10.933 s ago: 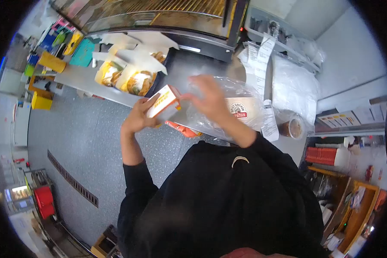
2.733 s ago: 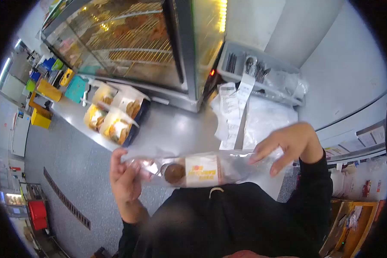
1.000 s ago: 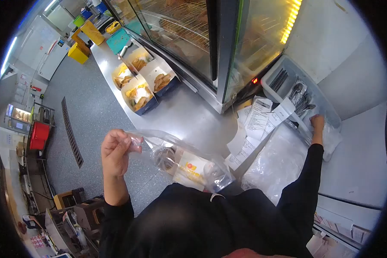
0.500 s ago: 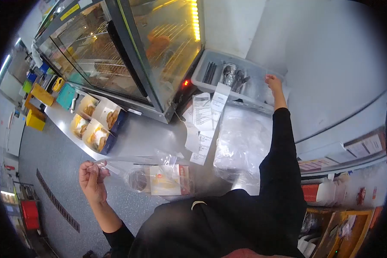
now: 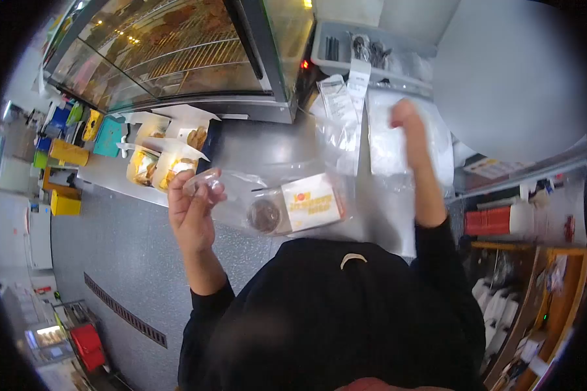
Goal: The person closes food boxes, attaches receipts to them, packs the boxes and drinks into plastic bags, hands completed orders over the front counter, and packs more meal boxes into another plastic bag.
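My left hand [image 5: 197, 207] pinches one end of a clear plastic bag [image 5: 235, 189]. Inside that bag lie a white printed food box [image 5: 310, 203] and a round lidded tub [image 5: 263, 216] with dark contents. My right hand [image 5: 406, 120], smeared by motion, is over the stack of clear plastic bags [image 5: 388, 153]; whether its fingers hold anything does not show. Printed receipts [image 5: 338, 98] lie between the stack and the display cabinet.
A grey tray [image 5: 336, 65] of cutlery stands at the back, beside the glass heated cabinet [image 5: 277, 107]. Several open food boxes [image 5: 176, 166] sit at the counter's left end. A rounded white surface [image 5: 522, 78] bulges in at the right.
My right hand has come back from the cutlery tray toward me, over the bag stack. The bag's right part now stands up higher. The camera view has shifted.
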Demonstrator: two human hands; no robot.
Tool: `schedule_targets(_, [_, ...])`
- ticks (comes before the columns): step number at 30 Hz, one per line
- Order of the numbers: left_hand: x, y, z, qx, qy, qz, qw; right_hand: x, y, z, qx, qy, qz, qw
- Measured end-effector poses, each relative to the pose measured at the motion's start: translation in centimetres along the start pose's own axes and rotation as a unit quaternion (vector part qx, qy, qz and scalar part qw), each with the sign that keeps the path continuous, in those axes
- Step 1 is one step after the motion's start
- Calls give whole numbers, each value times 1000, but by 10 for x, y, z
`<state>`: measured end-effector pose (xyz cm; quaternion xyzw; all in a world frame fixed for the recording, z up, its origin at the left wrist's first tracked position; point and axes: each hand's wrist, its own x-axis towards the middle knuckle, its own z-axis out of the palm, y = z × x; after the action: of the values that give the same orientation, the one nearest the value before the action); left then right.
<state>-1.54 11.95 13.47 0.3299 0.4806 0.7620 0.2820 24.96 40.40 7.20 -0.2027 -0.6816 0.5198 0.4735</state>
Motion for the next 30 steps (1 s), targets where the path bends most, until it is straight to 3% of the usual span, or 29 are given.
schedule_targets(1, [2, -2, -2, -7, -18, 3, 1000, -24, -34, 55, -219, 17, -78, 972])
schedule_targets(4, [5, -6, 3, -24, -38, -11, 999, -52, -41, 112, -243, 72, 0, 967])
schedule_targets(7, [6, -8, 10, -29, -59, -12, 998, -64, -51, 104, -157, 157, 40, 974])
schedule_targets(8, [5, -9, 13, -27, -65, -11, 997, -70, -71, 94, -158, 173, 94, 967])
schedule_targets(14, [-6, 5, 54, 31, -70, 8, 997, -121, -123, 48, -247, 213, 88, 941])
schedule_targets(15, [-7, 11, 62, 5, -140, 9, 990, -132, -126, 45, -244, 235, 56, 939])
schedule_targets(16, [-6, 16, 75, 84, -136, -8, 987, -143, -145, 32, -260, 237, 43, 935])
schedule_targets(17, [-7, 17, 87, 42, -229, -15, 972, -159, -155, 22, -173, 265, 40, 948])
schedule_targets(18, [-19, 23, 110, 55, -219, -10, 974, -176, -166, 10, -77, 280, 27, 957])
schedule_targets(19, [-4, 10, 112, -9, -325, 27, 945, -194, -178, -6, -52, 301, 12, 952])
schedule_targets(21, [-31, 14, 157, 2, -305, 35, 952, -236, -199, -35, 11, 317, -18, 948])
schedule_targets(22, [-35, 8, 186, -33, -344, 40, 938, -252, -213, -56, 36, 335, -30, 941])
schedule_targets(24, [-57, -2, 239, -108, -411, 51, 904, -299, -249, -90, 24, 351, -66, 934])
schedule_targets(27, [-138, -1, 335, -111, -421, -18, 900, -371, -305, -146, -24, 390, -79, 917])
schedule_targets(30, [-212, -31, 438, -163, -490, -66, 854, -443, -341, -212, -94, 450, -100, 882])
